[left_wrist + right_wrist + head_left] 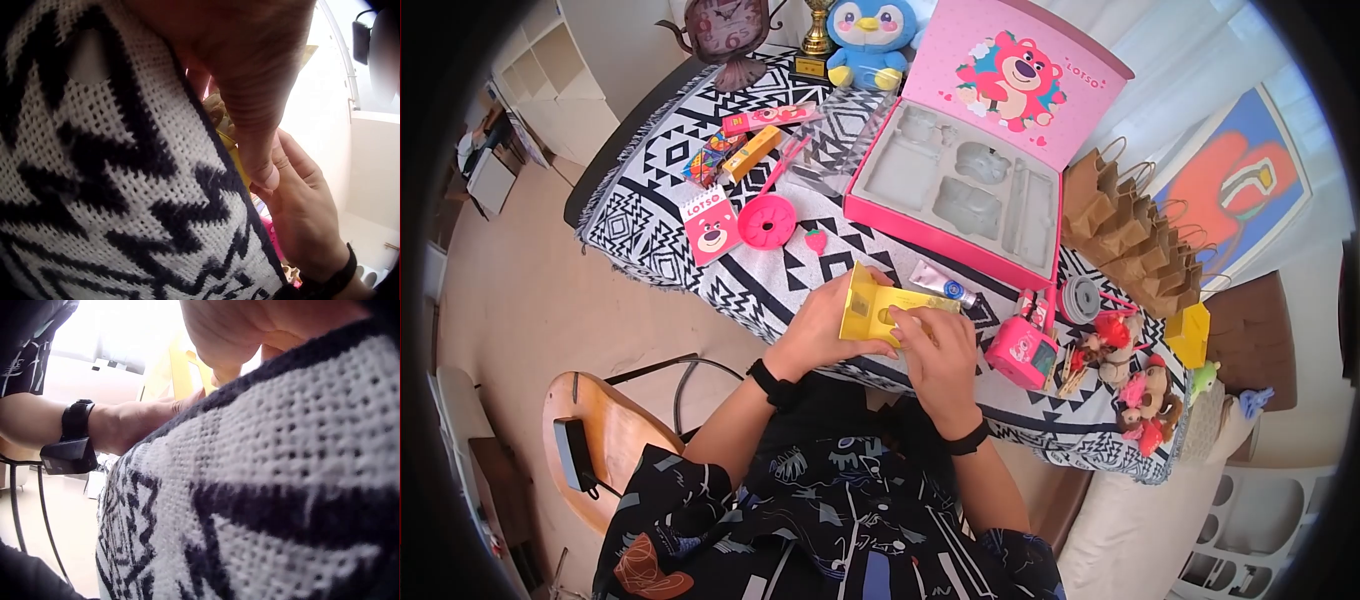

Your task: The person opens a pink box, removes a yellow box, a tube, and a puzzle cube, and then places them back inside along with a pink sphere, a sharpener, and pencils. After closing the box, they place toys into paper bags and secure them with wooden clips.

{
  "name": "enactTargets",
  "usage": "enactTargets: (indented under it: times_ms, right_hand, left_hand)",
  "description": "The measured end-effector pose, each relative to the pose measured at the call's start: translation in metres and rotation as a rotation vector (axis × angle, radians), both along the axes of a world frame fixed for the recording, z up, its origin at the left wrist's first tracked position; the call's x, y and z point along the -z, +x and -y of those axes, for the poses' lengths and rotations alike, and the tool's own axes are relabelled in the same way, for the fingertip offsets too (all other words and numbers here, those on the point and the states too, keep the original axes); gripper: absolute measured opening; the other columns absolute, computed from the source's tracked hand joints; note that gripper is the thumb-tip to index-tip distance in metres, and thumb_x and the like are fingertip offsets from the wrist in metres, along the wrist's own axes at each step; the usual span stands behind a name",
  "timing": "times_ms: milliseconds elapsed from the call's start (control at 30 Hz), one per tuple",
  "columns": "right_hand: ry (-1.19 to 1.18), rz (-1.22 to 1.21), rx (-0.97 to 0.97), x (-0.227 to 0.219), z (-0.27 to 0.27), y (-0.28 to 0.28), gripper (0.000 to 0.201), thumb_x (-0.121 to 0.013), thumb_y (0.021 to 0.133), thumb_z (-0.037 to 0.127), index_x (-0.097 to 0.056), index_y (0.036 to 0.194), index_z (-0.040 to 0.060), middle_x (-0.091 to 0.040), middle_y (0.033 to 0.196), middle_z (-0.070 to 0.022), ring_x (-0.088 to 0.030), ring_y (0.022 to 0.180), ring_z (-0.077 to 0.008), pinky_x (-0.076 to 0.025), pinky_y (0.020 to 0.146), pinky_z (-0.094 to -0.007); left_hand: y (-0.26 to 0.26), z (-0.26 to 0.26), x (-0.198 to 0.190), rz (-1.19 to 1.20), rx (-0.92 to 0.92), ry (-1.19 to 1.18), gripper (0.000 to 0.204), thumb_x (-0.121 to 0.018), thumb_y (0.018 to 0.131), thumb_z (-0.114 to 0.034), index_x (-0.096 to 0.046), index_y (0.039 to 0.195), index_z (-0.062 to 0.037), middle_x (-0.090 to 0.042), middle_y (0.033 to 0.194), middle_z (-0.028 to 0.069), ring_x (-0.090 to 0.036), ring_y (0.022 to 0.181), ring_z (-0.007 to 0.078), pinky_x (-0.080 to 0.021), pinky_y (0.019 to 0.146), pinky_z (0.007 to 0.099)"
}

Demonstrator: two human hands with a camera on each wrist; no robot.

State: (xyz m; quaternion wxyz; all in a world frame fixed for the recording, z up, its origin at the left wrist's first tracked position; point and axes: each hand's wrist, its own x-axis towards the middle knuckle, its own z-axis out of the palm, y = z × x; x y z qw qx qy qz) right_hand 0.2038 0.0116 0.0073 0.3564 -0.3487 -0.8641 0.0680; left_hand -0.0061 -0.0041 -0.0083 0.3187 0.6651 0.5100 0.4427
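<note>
A small yellow cardboard box (862, 312) with a cut-out is held over the front edge of the cloth-covered table. My left hand (818, 322) grips it from the left, with the thumb along its lower edge. From the right, my right hand (945, 360) pinches the box with bent fingers near the cut-out. In the left wrist view the two hands meet at the yellow edge, mostly hidden behind the left hand. Just beyond the box lies a white tube (942, 283) with a blue print. The right wrist view shows part of the yellow box (180, 362) above the cloth.
A pink gift box (870, 212) with moulded grey insert stands open behind. To the left lie a notepad (712, 232), a pink round dish (767, 222) and small cartons. On the right are a pink container (1018, 352), plush toys (1145, 395) and brown paper bags (1135, 235).
</note>
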Motion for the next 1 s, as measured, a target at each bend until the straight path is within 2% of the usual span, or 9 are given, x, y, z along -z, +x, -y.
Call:
enactTargets:
  times_ms: [267, 333, 567, 633, 667, 733, 867, 933, 1000]
  right_hand:
    - [-0.013, 0.005, 0.034, 0.006, 0.0, -0.007, 0.025, -0.075, 0.089, 0.015, -0.078, 0.115, 0.0132, -0.065, 0.104, -0.0054, -0.061, 0.103, -0.0278, -0.044, 0.093, -0.0428]
    - [-0.038, 0.019, 0.004, 0.009, 0.0, -0.005, 0.027, -0.074, 0.089, 0.015, -0.077, 0.116, 0.0145, -0.064, 0.109, -0.0072, -0.058, 0.106, -0.0301, -0.043, 0.097, -0.0467]
    - [-0.014, -0.018, 0.102, 0.018, 0.001, 0.001, 0.03, -0.076, 0.085, 0.01, -0.077, 0.115, 0.0123, -0.063, 0.117, -0.0104, -0.056, 0.117, -0.0325, -0.042, 0.102, -0.0477]
    - [-0.028, -0.004, 0.149, 0.016, 0.003, 0.001, 0.033, -0.075, 0.088, 0.012, -0.074, 0.121, 0.0071, -0.061, 0.131, -0.0155, -0.053, 0.128, -0.0369, -0.041, 0.108, -0.0504]
    - [-0.028, -0.007, 0.151, 0.014, 0.004, 0.002, 0.033, -0.075, 0.088, 0.012, -0.074, 0.121, 0.0071, -0.061, 0.131, -0.0155, -0.053, 0.128, -0.0369, -0.041, 0.108, -0.0504]
    - [-0.075, -0.055, 0.197, 0.012, 0.008, 0.002, 0.042, -0.072, 0.093, 0.013, -0.065, 0.133, 0.0015, -0.053, 0.146, -0.0211, -0.051, 0.134, -0.0423, -0.044, 0.11, -0.0504]
    - [-0.201, -0.204, 0.193, 0.014, 0.015, 0.007, 0.052, -0.071, 0.096, 0.014, -0.054, 0.143, -0.0006, -0.047, 0.153, -0.0247, -0.053, 0.134, -0.0461, -0.049, 0.108, -0.0471]
    - [-0.241, -0.254, 0.194, 0.019, 0.014, 0.012, 0.051, -0.068, 0.098, 0.012, -0.051, 0.145, -0.0017, -0.049, 0.151, -0.0251, -0.058, 0.13, -0.0434, -0.053, 0.104, -0.0433]
    - [-0.333, -0.363, 0.182, 0.028, 0.014, 0.013, 0.048, -0.066, 0.1, 0.011, -0.052, 0.143, -0.0024, -0.051, 0.149, -0.0249, -0.06, 0.129, -0.0412, -0.053, 0.104, -0.0428]
  left_hand:
    - [0.0, -0.001, 0.004, -0.011, -0.006, 0.089, 0.082, -0.1, 0.063, -0.038, -0.061, 0.127, -0.0042, -0.069, 0.119, 0.0096, -0.07, 0.106, 0.028, -0.055, 0.092, 0.0357]
    - [0.0, -0.002, 0.004, -0.035, 0.0, 0.074, 0.083, -0.1, 0.062, -0.04, -0.062, 0.126, -0.0044, -0.069, 0.119, 0.0095, -0.07, 0.105, 0.0281, -0.055, 0.092, 0.0358]
    - [-0.001, -0.001, 0.0, -0.05, 0.004, 0.064, 0.085, -0.101, 0.06, -0.042, -0.062, 0.126, -0.0048, -0.069, 0.119, 0.0093, -0.07, 0.105, 0.0282, -0.054, 0.092, 0.0355]
    - [-0.001, -0.001, 0.001, -0.079, 0.027, 0.062, 0.086, -0.098, 0.063, -0.041, -0.055, 0.13, -0.0076, -0.068, 0.121, 0.0103, -0.068, 0.109, 0.0359, -0.055, 0.093, 0.0422]
    - [-0.001, -0.001, 0.0, -0.081, 0.029, 0.062, 0.086, -0.098, 0.063, -0.041, -0.055, 0.13, -0.0076, -0.068, 0.121, 0.0103, -0.068, 0.109, 0.0359, -0.055, 0.093, 0.0422]
    - [0.0, -0.001, -0.002, -0.051, -0.002, 0.067, 0.087, -0.099, 0.063, -0.038, -0.055, 0.131, -0.0071, -0.068, 0.123, 0.0113, -0.068, 0.111, 0.0345, -0.055, 0.095, 0.0413]
    - [0.0, -0.001, 0.006, -0.056, -0.04, 0.177, 0.095, -0.099, 0.062, -0.036, -0.053, 0.14, -0.0065, -0.068, 0.125, 0.0122, -0.068, 0.114, 0.0338, -0.055, 0.096, 0.0407]
    - [0.001, 0.001, 0.003, -0.01, -0.083, 0.09, 0.109, -0.1, 0.061, -0.035, -0.047, 0.152, -0.0064, -0.067, 0.13, 0.0133, -0.066, 0.118, 0.034, -0.054, 0.099, 0.0409]
    - [0.001, 0.001, 0.001, 0.001, -0.056, 0.082, 0.116, -0.1, 0.059, -0.037, -0.043, 0.155, -0.006, -0.066, 0.133, 0.0141, -0.065, 0.12, 0.0349, -0.053, 0.101, 0.0417]
